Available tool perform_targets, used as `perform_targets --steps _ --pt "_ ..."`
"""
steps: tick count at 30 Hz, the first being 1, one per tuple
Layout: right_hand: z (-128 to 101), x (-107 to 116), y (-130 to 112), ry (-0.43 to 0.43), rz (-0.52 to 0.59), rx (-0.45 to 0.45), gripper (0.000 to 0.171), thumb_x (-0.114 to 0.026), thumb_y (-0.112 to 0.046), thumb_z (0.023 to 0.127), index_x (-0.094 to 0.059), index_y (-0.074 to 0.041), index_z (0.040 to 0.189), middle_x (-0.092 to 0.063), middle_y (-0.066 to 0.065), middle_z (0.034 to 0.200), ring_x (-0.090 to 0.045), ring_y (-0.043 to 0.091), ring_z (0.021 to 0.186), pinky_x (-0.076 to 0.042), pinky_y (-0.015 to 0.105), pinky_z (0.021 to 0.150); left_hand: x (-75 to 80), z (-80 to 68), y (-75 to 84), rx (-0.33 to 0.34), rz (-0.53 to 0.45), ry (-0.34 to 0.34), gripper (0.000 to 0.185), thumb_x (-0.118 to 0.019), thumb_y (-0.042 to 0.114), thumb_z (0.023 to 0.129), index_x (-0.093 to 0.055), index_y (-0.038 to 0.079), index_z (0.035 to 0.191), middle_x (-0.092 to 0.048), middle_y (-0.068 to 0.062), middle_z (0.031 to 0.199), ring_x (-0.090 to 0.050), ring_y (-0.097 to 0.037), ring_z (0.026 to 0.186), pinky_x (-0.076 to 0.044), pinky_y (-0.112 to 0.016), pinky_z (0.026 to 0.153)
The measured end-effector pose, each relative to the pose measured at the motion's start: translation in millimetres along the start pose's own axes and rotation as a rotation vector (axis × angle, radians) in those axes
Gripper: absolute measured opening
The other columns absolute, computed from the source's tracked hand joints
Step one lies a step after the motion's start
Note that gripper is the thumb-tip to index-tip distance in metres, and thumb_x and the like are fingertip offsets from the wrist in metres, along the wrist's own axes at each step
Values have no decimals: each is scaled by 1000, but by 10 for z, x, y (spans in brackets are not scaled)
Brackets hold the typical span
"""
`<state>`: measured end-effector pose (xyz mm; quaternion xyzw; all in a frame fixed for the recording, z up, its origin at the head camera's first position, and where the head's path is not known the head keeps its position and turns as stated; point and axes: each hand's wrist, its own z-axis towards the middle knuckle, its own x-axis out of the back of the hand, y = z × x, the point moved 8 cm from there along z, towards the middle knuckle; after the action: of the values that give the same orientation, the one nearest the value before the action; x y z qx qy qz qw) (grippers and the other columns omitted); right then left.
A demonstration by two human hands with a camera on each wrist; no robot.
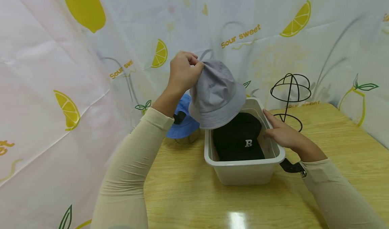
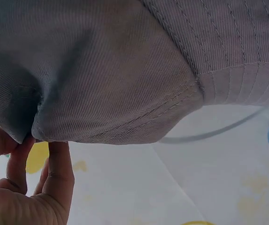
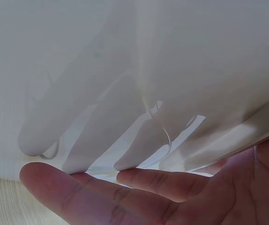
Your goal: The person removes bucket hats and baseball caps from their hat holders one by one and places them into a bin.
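Gripping a white bin (image 1: 244,174) with a black cap (image 1: 232,136) inside, the right hand (image 1: 284,133); left hand (image 1: 183,70) pinching a grey hat (image 1: 217,95)

In the head view, the grey bucket hat (image 1: 217,94) hides the back left corner of the white box (image 1: 243,174) and part of the black cap (image 1: 232,141); marks on its crown are too small to read. The left forearm (image 1: 130,165) partly covers a blue hat (image 1: 185,130). In the wrist views, the picture's edges cut off the grey bucket hat and the right grip (image 3: 186,201).
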<state>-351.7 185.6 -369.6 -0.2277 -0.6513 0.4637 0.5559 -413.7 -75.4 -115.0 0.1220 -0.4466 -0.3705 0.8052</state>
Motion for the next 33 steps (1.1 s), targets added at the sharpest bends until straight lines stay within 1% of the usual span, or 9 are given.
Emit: perform_targets --steps 7,8,12,15,18,21,25,29,33 --pt "2 4 14 1 9 4 89 -44 -3 100 15 -14 165 16 23 171 3 57 154 -20 80 111 -137 -49 59 50 -141 -50 17 -71 17 94 -76 2 88 -70 -4 123 -67 -18 109 -59 -30 82" --pt "2 4 14 1 10 5 89 -44 -3 100 16 -14 165 16 23 171 4 57 154 -19 80 112 -155 -60 68 53 -167 -54 17 -72 17 94 -76 2 88 -71 -4 123 -67 -17 107 -58 -30 81" --pt "2 6 10 -1 10 5 88 -44 -4 101 15 -14 165 17 21 172 7 54 155 -14 79 114 -251 -107 86 79 -280 -93 16 -71 15 95 -74 0 88 -69 -6 124 -68 -18 87 -58 -29 73" --pt "10 9 11 -3 10 4 88 -44 -4 101 15 -15 165 17 19 172 10 51 156 -9 77 117 -340 -146 86 107 -343 -131 17 -71 13 96 -73 0 86 -67 -7 127 -66 -19 76 -59 -30 68" --pt "19 14 16 -2 10 5 88 -44 -5 101 15 -16 165 16 18 172 10 50 157 -7 76 118 -423 -184 92 132 -369 -158 18 -71 14 96 -73 1 84 -66 -6 128 -67 -17 81 -59 -29 69" --pt "30 13 12 -1 11 20 87 -44 -4 102 15 -15 165 15 18 172 9 49 157 -7 76 118 -495 -223 93 153 -392 -176 18 -71 14 96 -72 3 82 -66 -4 126 -68 -17 90 -60 -30 72" --pt "32 15 -18 2 13 51 87 -44 -4 101 15 -14 165 14 18 173 8 48 157 -7 75 119 -577 -267 79 184 -436 -187 19 -72 13 96 -70 3 81 -66 -6 127 -68 -20 99 -62 -32 75" --pt "29 19 -35 8 10 62 89 -46 -3 100 14 -13 165 13 18 173 7 47 158 -9 75 119 -665 -321 13 234 -479 -197 18 -71 13 97 -69 3 82 -65 -7 131 -68 -21 109 -63 -33 79" --pt "22 19 -23 7 4 47 87 -44 -3 101 14 -13 165 14 19 173 8 48 157 -7 75 119 -761 -381 -94 285 -489 -216 18 -70 14 98 -69 3 83 -65 -5 132 -67 -22 117 -62 -32 80"
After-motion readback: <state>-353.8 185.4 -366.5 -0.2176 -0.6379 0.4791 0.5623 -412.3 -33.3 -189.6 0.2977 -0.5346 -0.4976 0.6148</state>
